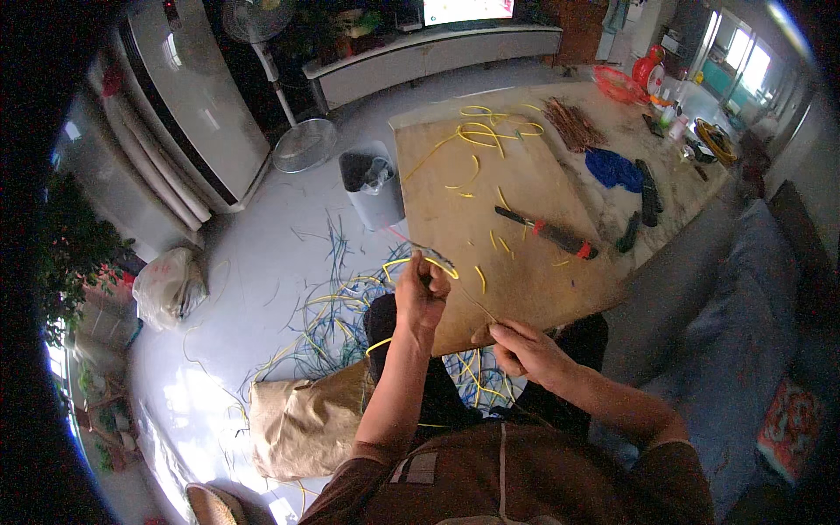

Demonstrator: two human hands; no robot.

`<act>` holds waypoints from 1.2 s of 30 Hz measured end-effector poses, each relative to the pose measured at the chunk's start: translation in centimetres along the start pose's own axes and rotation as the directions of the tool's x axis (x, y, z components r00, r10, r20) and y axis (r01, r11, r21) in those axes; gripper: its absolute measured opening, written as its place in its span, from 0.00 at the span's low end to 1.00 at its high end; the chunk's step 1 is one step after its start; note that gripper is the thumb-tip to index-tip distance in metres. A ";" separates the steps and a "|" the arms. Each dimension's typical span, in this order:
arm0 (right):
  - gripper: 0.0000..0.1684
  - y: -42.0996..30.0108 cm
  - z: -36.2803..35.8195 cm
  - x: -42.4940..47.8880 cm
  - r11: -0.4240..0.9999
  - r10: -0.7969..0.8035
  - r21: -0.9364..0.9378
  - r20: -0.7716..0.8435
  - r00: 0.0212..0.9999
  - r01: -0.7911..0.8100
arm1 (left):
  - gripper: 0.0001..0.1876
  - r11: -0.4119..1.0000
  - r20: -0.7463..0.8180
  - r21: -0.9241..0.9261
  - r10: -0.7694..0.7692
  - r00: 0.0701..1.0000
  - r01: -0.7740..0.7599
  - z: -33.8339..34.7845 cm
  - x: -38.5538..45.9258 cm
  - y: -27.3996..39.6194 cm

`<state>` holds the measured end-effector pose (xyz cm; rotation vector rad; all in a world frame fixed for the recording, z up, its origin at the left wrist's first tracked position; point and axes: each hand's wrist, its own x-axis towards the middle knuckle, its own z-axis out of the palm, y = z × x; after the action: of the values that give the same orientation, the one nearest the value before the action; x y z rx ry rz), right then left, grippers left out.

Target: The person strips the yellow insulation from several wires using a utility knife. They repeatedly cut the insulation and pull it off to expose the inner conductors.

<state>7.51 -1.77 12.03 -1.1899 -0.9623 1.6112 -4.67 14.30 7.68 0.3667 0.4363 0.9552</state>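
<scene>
My left hand (422, 285) is closed on a yellow-sheathed wire (441, 265), with a dark strand and a thin red end showing just above the fingers. Between my hands runs a thin bare wire (478, 304), its near end pinched in my right hand (530, 351) by the near edge of the wooden board (446, 216). On the board lie a red-and-black handled tool (554, 235), short yellow sheath pieces (480, 279) and a loose yellow coil (482, 134).
Copper-coloured strands (572, 125), a blue cloth (613, 169) and dark objects (646, 190) lie on the table's right. A grey bin (377, 200) stands left of the board. Tangled wires (328, 321) cover the floor near a brown sack (302, 426). A fan base (305, 146) stands farther back.
</scene>
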 end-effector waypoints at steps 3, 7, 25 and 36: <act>0.17 1.0 -1.0 0.5 0.994 -0.054 -0.100 -0.105 0.993 0.044 | 0.16 0.997 0.020 0.077 -0.008 1.000 0.006 1.4 -1.6 -1.0; 0.18 1.8 -1.8 1.1 0.988 -0.101 -0.134 -0.193 0.976 0.076 | 0.18 0.920 0.059 0.391 -0.048 0.997 0.021 4.3 -5.2 -4.1; 0.15 1.4 -9.0 -3.3 0.551 -0.316 -0.834 -0.204 0.926 0.004 | 0.12 0.958 0.029 0.253 -0.150 0.988 0.138 2.0 -6.7 -10.5; 0.18 -0.1 -17.5 5.9 -0.169 -0.777 -0.942 -0.054 0.627 -0.290 | 0.13 0.916 0.109 0.285 -0.322 0.940 0.281 -1.1 -9.9 -14.2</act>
<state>23.62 5.26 6.29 -2.0585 -1.7765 -0.6101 -0.30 -1.41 1.75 0.5944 0.4654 0.5606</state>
